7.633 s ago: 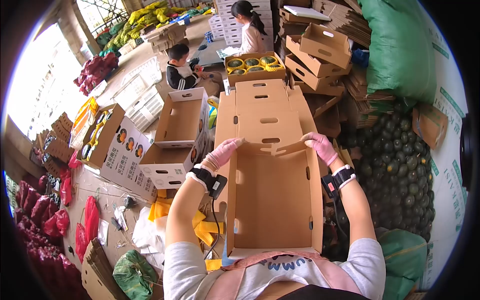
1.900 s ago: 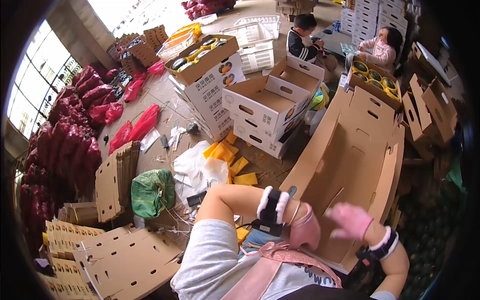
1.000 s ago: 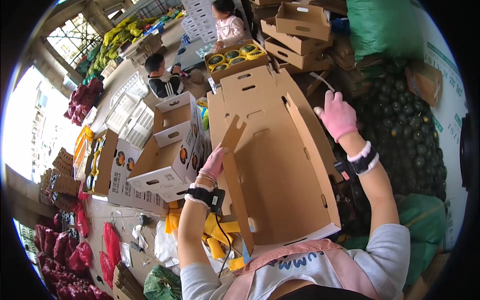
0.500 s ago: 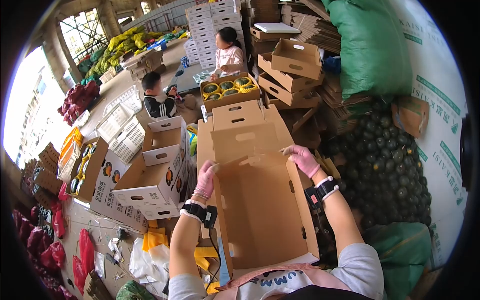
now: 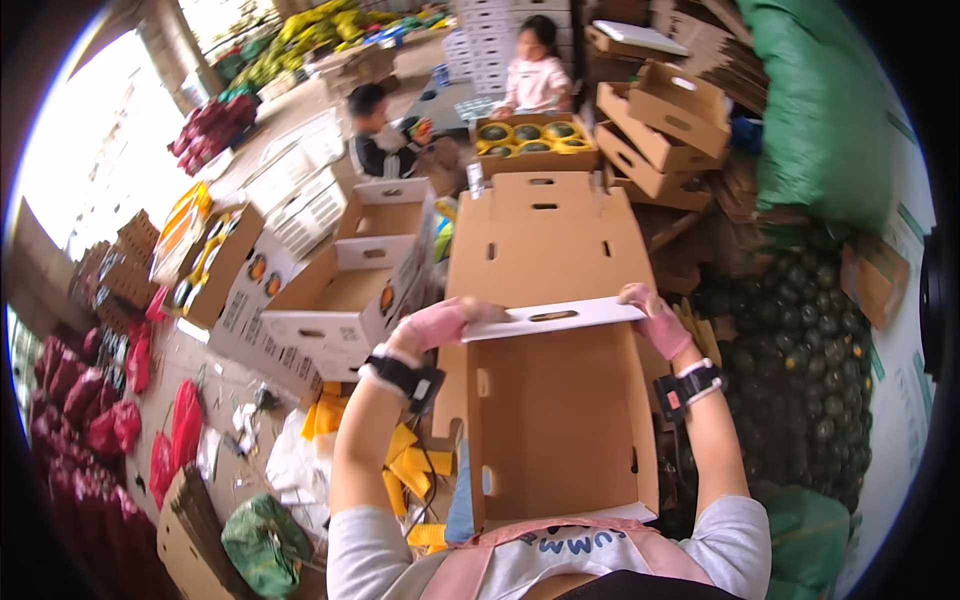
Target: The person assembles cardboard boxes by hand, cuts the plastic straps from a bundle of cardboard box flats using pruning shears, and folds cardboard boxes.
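A shallow cardboard box (image 5: 560, 430) stands in front of my body, brown inside, its side walls upright. Its far end has a white flap with a hand slot (image 5: 555, 316), folded over toward me. My left hand (image 5: 446, 322), in a pink glove, grips the left end of that flap. At the flap's right corner, my right hand (image 5: 660, 318), also gloved in pink, is closed on the cardboard. Beyond the box lies a flat cardboard blank (image 5: 545, 235) with slots. Both wrists wear black straps with small devices.
A box of dark green pumpkins in yellow nets (image 5: 534, 135) stands ahead, near two people. White printed boxes (image 5: 330, 320) and crates are left. Stacked brown trays (image 5: 665, 125) are at the right back, above loose dark pumpkins (image 5: 800, 360). Red net bags (image 5: 185, 430) lie at left.
The far end flap has been folded over, its white face now showing between my hands. My view has shifted, so the surroundings sit further right.
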A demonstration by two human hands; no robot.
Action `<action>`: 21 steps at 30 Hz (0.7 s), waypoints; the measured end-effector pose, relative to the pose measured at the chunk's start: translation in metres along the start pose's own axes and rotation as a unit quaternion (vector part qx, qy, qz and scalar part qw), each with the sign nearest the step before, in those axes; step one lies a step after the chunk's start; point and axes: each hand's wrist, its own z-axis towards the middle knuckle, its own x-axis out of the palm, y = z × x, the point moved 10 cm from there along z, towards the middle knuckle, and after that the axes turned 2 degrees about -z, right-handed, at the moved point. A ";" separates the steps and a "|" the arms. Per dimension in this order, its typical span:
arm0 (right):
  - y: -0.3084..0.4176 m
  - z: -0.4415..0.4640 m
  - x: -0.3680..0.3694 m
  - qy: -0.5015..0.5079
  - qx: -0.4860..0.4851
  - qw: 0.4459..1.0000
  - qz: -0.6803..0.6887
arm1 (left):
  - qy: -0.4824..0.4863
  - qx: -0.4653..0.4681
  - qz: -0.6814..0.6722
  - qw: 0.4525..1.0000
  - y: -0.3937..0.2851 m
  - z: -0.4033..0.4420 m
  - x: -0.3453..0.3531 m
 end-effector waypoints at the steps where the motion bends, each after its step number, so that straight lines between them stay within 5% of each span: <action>1: 0.016 0.002 0.008 0.044 -0.018 0.996 -0.071 | 0.022 -0.017 0.130 0.991 -0.005 0.001 0.005; 3: 0.022 0.007 0.013 0.112 0.003 0.977 -0.180 | -0.020 -0.050 0.428 0.902 -0.008 0.013 0.015; 4: 0.010 0.008 0.018 0.137 0.049 0.964 -0.222 | 0.025 0.056 0.457 0.887 0.014 0.030 0.004; 6: 0.025 0.004 0.036 0.165 0.209 0.954 -0.137 | 0.014 -0.024 0.497 0.867 0.014 0.036 0.004; 8: 0.030 0.021 0.040 0.196 0.069 0.937 -0.280 | 0.022 -0.073 0.569 0.819 0.016 0.046 0.005; 9: 0.030 0.027 0.049 0.247 0.043 0.884 -0.395 | 0.037 -0.083 0.618 0.781 0.017 0.057 0.005; 12: 0.026 0.036 0.065 0.324 0.117 0.808 -0.478 | 0.027 -0.125 0.673 0.729 0.011 0.061 0.011; 21: 0.018 0.017 0.054 0.293 0.069 0.787 -0.538 | -0.016 -0.111 0.668 0.735 0.002 0.048 0.016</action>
